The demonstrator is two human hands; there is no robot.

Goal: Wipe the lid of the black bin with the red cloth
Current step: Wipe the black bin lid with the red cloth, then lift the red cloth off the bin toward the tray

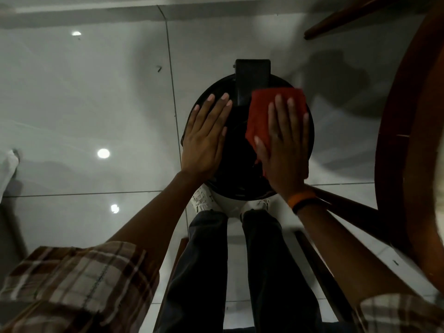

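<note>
The black bin [240, 162] stands on the tiled floor right in front of my feet, seen from above, with its round glossy lid facing me and a black pedal or hinge tab [252, 75] at its far side. My left hand [204, 138] lies flat on the lid's left half, fingers spread, holding nothing. My right hand [286, 147] presses flat on the red cloth [262, 109], which is spread over the lid's right half; the cloth sticks out beyond my fingertips and to the left of my thumb.
A round wooden table edge [403, 140] and its legs [348, 205] stand close on the right. Glossy grey floor tiles [96, 104] stretch to the left and far side. A white object [7, 169] sits at the left edge.
</note>
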